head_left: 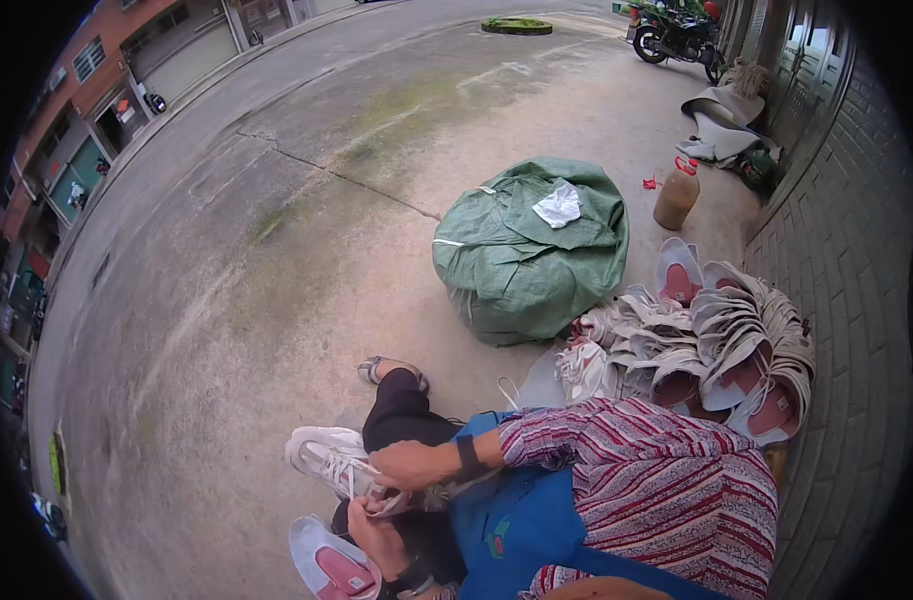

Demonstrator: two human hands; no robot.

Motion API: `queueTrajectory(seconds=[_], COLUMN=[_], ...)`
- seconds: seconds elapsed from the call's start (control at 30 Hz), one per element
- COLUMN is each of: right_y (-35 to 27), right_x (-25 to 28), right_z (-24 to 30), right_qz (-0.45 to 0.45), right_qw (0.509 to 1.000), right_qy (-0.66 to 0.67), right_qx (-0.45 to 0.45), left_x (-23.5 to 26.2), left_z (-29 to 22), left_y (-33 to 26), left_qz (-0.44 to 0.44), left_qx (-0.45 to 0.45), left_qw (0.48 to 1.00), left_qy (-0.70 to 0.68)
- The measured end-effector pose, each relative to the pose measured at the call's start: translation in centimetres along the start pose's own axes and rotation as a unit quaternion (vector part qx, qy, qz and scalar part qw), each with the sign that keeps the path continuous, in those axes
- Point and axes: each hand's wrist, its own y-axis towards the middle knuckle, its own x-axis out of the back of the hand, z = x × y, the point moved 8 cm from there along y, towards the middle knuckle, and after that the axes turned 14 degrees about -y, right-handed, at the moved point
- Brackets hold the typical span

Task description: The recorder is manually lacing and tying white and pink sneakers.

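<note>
A person in a striped long-sleeved top and a blue apron [516, 520] is sitting on a concrete pavement [276, 260], working at a white sneaker [328, 455] that is lying across the lap, just left of the apron. The right hand [408, 465], coming in from the right with a dark band at the wrist, is pinching the white laces [376, 490] at the top of that sneaker, fingers closed on them. The left hand [376, 535], just below the sneaker, is curling upward toward the same laces, fingers bent and touching them; whether it is gripping them firmly cannot be told. A second shoe [331, 565] with a pink insole is lying open side up just below and left of the white sneaker, beside the left hand. One sandalled foot [388, 370] is sticking out beyond the sneaker. Well to the right of the sneaker, a heap of stacked white shoe uppers with pink linings [721, 345] is resting against a brick wall [846, 330]. Beyond the sneaker, a bulging green sack [526, 250] is sitting on the pavement, with a brownish plastic jug [676, 195] to its right.
</note>
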Motion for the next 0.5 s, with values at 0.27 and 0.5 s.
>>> queueTrajectory(seconds=[0.27,0.5], right_y=[1.4,2.5], right_x=[-1.4,-0.1], right_z=[0.2,0.6], right_qz=[-0.146,-0.105], right_qw=[0.974,0.985], right_qy=[-0.169,-0.136], right_qx=[0.034,0.037], left_x=[0.2,0.7], left_z=[-1.1,-1.5], left_y=[-0.5,-0.4], left_qz=[-0.010,-0.003], left_qx=[0.047,0.083], left_qw=[0.999,0.990], left_qy=[-0.020,-0.113])
